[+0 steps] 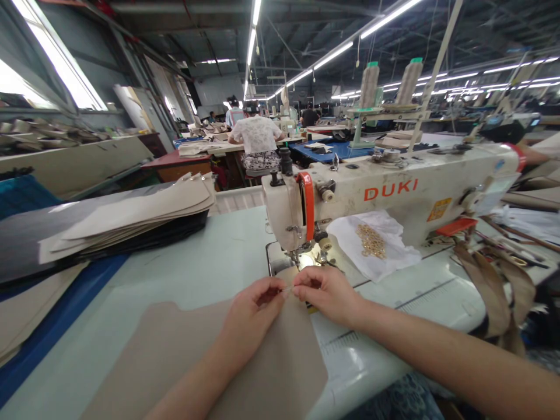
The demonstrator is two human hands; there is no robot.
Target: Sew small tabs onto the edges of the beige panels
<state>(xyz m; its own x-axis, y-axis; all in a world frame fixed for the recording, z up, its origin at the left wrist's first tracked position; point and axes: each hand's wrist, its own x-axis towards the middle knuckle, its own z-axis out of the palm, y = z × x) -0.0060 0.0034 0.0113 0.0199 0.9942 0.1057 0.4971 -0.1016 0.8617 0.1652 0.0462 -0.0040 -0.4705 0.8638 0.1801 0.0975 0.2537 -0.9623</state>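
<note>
**Both hands pinching at far edge of beige panel, at the sewing machine needle**

Factory hall, strip lights running overhead, rows of work tables going back. A pale table (pixel 196 256) is filling the foreground, with a white sewing machine (pixel 394 192) sitting on it at centre-right.

A beige panel (pixel 175 356) is lying flat on the table under both forearms. Its long axis is running from lower left to upper right, and its far end is pointing at the needle area. The near end is running out of the bottom of the view.

The left hand (pixel 254 306) and right hand (pixel 326 291) are meeting fingertip to fingertip just over the panel's far edge. Both are pinching closed on a small pale bit (pixel 287 289) that is too small to identify. The hands are sitting just in front of the machine's needle plate.

Bare table is showing to the left of the hands. Beyond it a stack of beige panels (pixel 131 219) is lying well apart at the left edge. On the right, a white cloth with gold rings (pixel 371 242) is lying under the machine arm, near the right hand. Brown straps (pixel 490 280) are hanging over the table's right edge.

A person in a white top (pixel 258 137) is sitting at a far table, back turned.
</note>
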